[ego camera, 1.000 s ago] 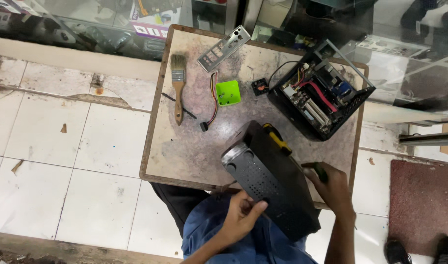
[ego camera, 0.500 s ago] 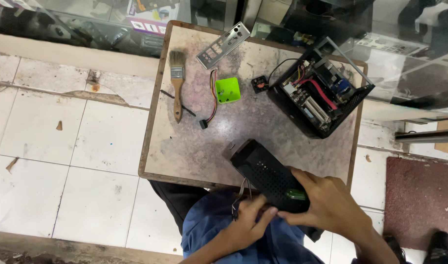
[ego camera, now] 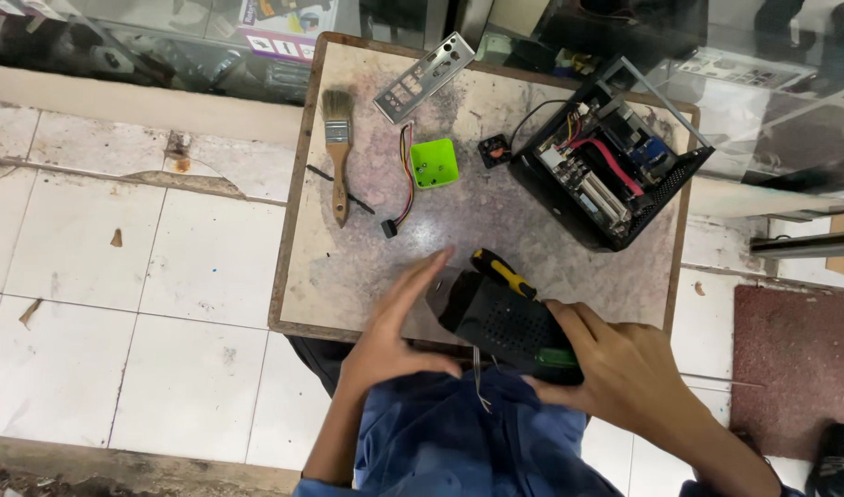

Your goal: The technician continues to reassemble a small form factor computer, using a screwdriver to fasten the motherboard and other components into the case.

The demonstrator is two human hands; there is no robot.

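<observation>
Table: small stone-topped slab with a wooden rim, tiled floor seen beyond the left-hand grip.

Open computer case: set well ahead of the right-hand grip, tilted, boards and red cable exposed inside.

Black perforated cover panel: held at the near table edge, over the lap, between both hands. Judged to be stiff sheet metal, fairly light, with edges likely sharp and a smooth painted face that could slip. It is best taken by opposite long edges, not by the vented face.

Right hand: grip closed on the panel's near-right edge, fingers wrapped over the top. A green bit is seen under the fingertips; what it is cannot be told.

Left hand: grip spread, fingers straight and splayed, laid against the panel's left end, not clamped.

Paintbrush: well ahead of the left grip, bristles pointing away.

Metal port plate: far ahead, at the back edge of the table.

Yellow-and-black screwdriver: just ahead of the panel, touching or nearly so.

Green plastic tray: ahead, between the brush and the case, with a wire bundle just beside it.

Packaging: a flat printed box, pale with purple, is seen far ahead behind glass, upper left. Print is too small to be made out.
</observation>
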